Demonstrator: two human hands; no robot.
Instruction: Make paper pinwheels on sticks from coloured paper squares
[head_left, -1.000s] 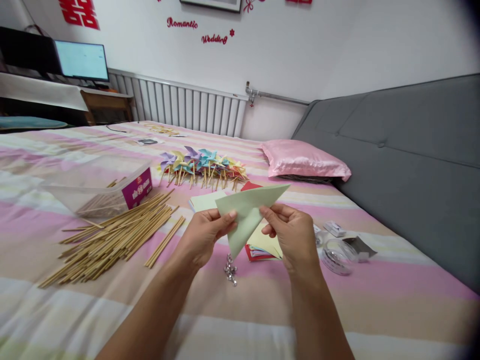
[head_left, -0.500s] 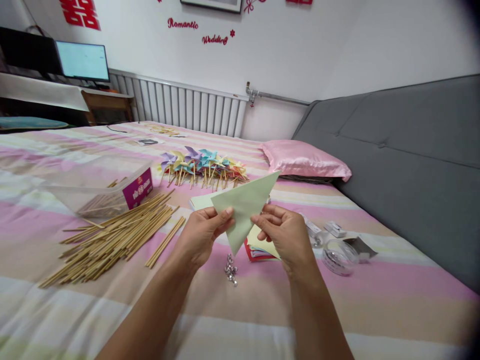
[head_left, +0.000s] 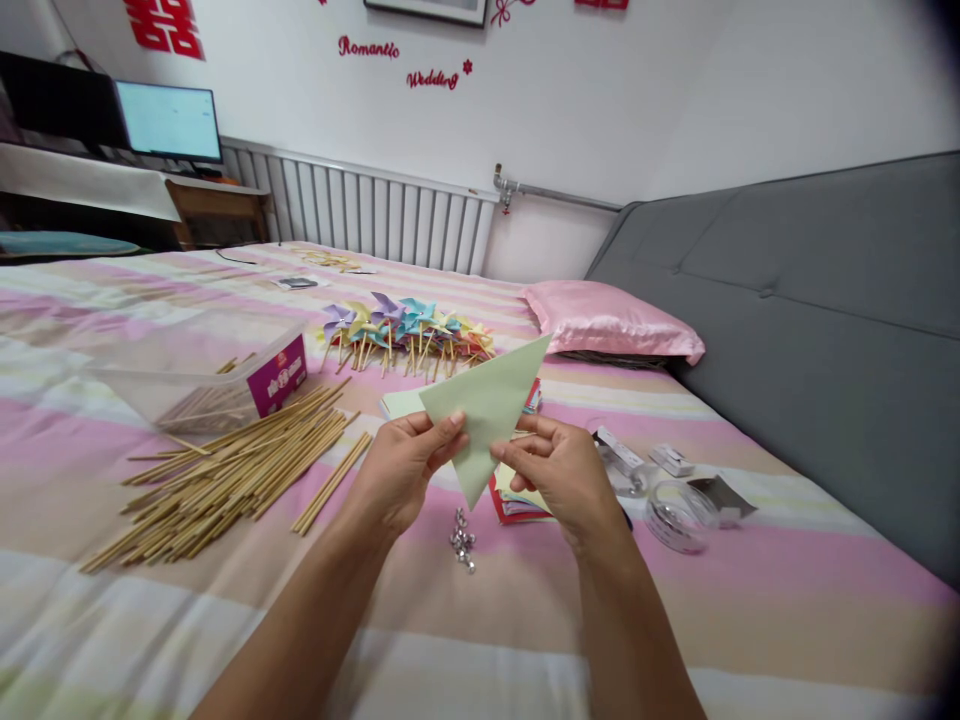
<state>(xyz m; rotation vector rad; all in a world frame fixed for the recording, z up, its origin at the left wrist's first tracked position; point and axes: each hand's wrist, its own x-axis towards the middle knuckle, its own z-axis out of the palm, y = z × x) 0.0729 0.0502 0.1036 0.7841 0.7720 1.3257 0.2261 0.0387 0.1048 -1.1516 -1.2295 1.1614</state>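
A pale green paper triangle [head_left: 487,405], folded, is held up between both hands above the striped bedspread. My left hand [head_left: 401,475] pinches its left corner with thumb and fingers. My right hand [head_left: 566,480] grips its lower right edge. Below the hands lies a stack of coloured paper sheets [head_left: 517,495] and a small heap of shiny pins [head_left: 461,540].
A pile of wooden sticks [head_left: 225,475] and a clear plastic box [head_left: 202,370] lie to the left. Finished paper pinwheels [head_left: 405,330] rest further back. A tape roll [head_left: 675,510] and small items sit right, near a pink pillow [head_left: 611,320] and a grey headboard [head_left: 825,330].
The green triangle has swung slightly left and its upper tip has risen. My right hand has slid left and lower along the paper's edge; my left hand stays put.
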